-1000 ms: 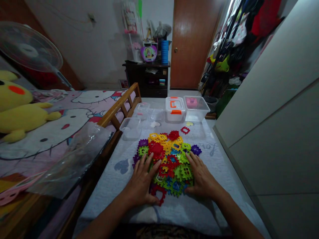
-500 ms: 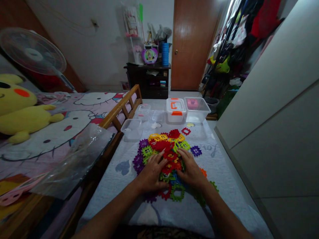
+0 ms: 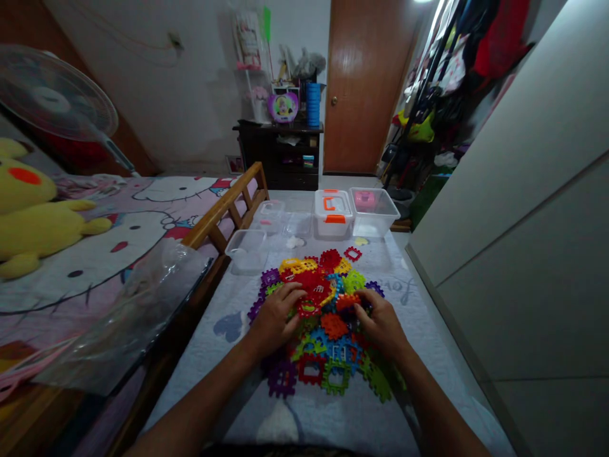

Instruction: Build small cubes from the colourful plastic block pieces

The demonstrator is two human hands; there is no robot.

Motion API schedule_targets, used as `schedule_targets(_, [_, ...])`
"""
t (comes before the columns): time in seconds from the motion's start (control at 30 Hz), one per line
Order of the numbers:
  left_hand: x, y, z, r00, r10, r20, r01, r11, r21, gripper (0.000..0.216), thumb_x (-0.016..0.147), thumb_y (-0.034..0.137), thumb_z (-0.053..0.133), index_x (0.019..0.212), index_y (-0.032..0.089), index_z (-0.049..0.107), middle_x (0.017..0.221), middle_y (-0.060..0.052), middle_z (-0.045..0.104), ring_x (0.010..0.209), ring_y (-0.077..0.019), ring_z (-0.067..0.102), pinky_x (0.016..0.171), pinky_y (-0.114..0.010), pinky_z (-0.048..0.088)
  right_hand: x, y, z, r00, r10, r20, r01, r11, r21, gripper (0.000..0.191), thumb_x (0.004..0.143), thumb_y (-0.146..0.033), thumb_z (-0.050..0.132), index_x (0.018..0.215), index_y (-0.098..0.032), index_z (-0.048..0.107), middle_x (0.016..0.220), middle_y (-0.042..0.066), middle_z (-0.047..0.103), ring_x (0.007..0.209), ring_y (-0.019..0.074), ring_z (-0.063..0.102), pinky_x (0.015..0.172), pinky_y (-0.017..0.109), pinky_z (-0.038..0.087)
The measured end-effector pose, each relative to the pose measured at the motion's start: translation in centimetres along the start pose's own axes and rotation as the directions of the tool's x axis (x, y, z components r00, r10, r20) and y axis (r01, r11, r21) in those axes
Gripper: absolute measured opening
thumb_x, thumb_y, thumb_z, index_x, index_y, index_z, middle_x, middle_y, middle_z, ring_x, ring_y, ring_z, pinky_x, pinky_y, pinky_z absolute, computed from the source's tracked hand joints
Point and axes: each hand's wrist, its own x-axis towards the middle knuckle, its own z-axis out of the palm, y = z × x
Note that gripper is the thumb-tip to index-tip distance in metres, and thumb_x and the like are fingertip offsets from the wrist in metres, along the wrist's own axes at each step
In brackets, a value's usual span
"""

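A heap of colourful interlocking plastic building pieces lies in front of me, with toothed edges and cut-out windows. My right hand (image 3: 380,320) pinches an orange piece (image 3: 347,302) between thumb and fingers at the heap's right side. My left hand (image 3: 273,320) rests on the left side, thumb and fingers apart, beside a pile of red pieces (image 3: 311,285). Between and below the hands are another orange piece (image 3: 334,325), blue pieces (image 3: 339,350), a red square frame (image 3: 311,369) and a green square frame (image 3: 336,377). A purple piece (image 3: 282,378) lies near the front.
Behind the heap stand a lidded box with orange clips (image 3: 333,216), an open clear bin (image 3: 373,212) and a clear tub (image 3: 247,251). A wooden bed rail (image 3: 223,209) runs along the left; a pale cabinet (image 3: 514,190) borders the right.
My hands have moved apart, exposing blue and orange pieces in the middle. The right hand has taken hold of an orange piece. The left hand has shifted left.
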Motion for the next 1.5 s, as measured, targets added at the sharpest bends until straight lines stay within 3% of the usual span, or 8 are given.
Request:
schedule_targets(0.2, [-0.6,-0.7,-1.8,0.991,-0.039,0.128,0.05,0.995,-0.088,0.058,0.073,0.014,0.055,0.13,0.024,0.055,0.145,-0.011,0.047,0.138,-0.03,0.042,0.116,-0.053,0.034,1.6,-1.6,-3.3,0.949,-0.083,0.303,0.146,0.971,-0.19,0.023,0.086,-0.033,0.061,0.102,-0.021,0.071,0.101,0.009,0.07,0.091,0.0233,0.065,0.083,0.035,0.049])
schedule_targets(0.33, [-0.3,-1.9,-2.9,0.974,-0.134,0.183,0.15,0.985,-0.08,0.069,0.079,0.041,0.067,0.143,0.026,0.045,0.157,-0.013,0.032,0.146,-0.035,0.029,0.117,-0.055,0.031,5.5,-1.9,-4.1,0.957,-0.061,0.285,0.149,0.943,-0.298,0.028,0.09,-0.039,0.057,0.101,-0.019,0.072,0.097,0.01,0.073,0.086,0.0242,0.066,0.077,0.034,0.048])
schedule_targets(0.47, [2.2,-3.2,-2.6,0.951,-0.27,0.15,0.265,0.963,0.051,0.088,0.073,0.065,0.071,0.145,0.022,0.045,0.159,-0.019,0.028,0.148,-0.0397,0.025,0.118,-0.058,0.027,10.9,-1.1,-1.0,0.963,-0.133,0.236,0.208,0.922,-0.327,0.031,0.089,-0.038,0.059,0.108,-0.016,0.069,0.11,0.014,0.071,0.104,0.0271,0.064,0.093,0.039,0.046])
schedule_targets(0.7, [7.4,-5.3,0.1,0.844,-0.477,0.243,0.435,0.876,0.21,0.108,0.063,0.078,0.07,0.148,0.018,0.041,0.154,-0.024,0.037,0.142,-0.0443,0.036,0.113,-0.058,0.031,15.1,1.2,4.9,0.985,0.057,0.162,0.012,0.92,-0.392,0.07,0.077,-0.049,0.074,0.134,-0.015,0.053,0.126,0.018,0.065,0.118,0.0319,0.059,0.1,0.043,0.043])
schedule_targets(0.87, [9.3,-6.6,1.5,0.918,-0.308,0.25,0.33,0.943,-0.05,0.093,0.065,0.06,0.078,0.141,0.016,0.047,0.145,-0.018,0.049,0.135,-0.0355,0.046,0.115,-0.051,0.034,14.7,0.9,5.6,0.963,0.025,0.268,0.004,0.994,-0.108,0.046,0.07,-0.023,0.073,0.114,-0.017,0.062,0.109,0.009,0.071,0.098,0.0243,0.064,0.089,0.036,0.05])
schedule_targets(1.0, [10.5,-6.5,2.3,0.953,-0.224,0.201,0.288,0.877,-0.386,0.082,0.066,0.045,0.082,0.136,0.017,0.05,0.138,-0.014,0.055,0.127,-0.029,0.055,0.11,-0.044,0.042,14.1,-0.1,5.4,0.952,0.022,0.304,-0.108,0.957,0.269,0.034,0.065,-0.011,0.057,0.098,-0.017,0.061,0.087,0.001,0.069,0.074,0.0169,0.062,0.068,0.029,0.052])
schedule_targets(1.1, [10.7,-5.5,2.1,0.964,-0.198,0.178,0.261,0.838,-0.479,0.079,0.066,0.037,0.082,0.135,0.016,0.05,0.135,-0.014,0.057,0.123,-0.0278,0.057,0.107,-0.044,0.045,13.4,-1.0,4.5,0.964,-0.059,0.26,-0.046,0.924,0.379,0.032,0.064,-0.012,0.052,0.094,-0.018,0.06,0.086,0.0,0.068,0.076,0.0164,0.062,0.072,0.03,0.052])
schedule_targets(1.5, [1.8,0.1,-3.3,0.971,-0.048,0.234,0.073,0.992,-0.102,0.066,0.083,0.033,0.067,0.144,0.026,0.045,0.146,-0.01,0.052,0.136,-0.0304,0.046,0.116,-0.053,0.034,4.1,-2.7,-0.2,0.872,-0.336,0.356,0.326,0.941,0.09,0.048,0.086,-0.017,0.054,0.134,-0.025,0.056,0.129,0.009,0.063,0.119,0.0235,0.058,0.106,0.045,0.044])
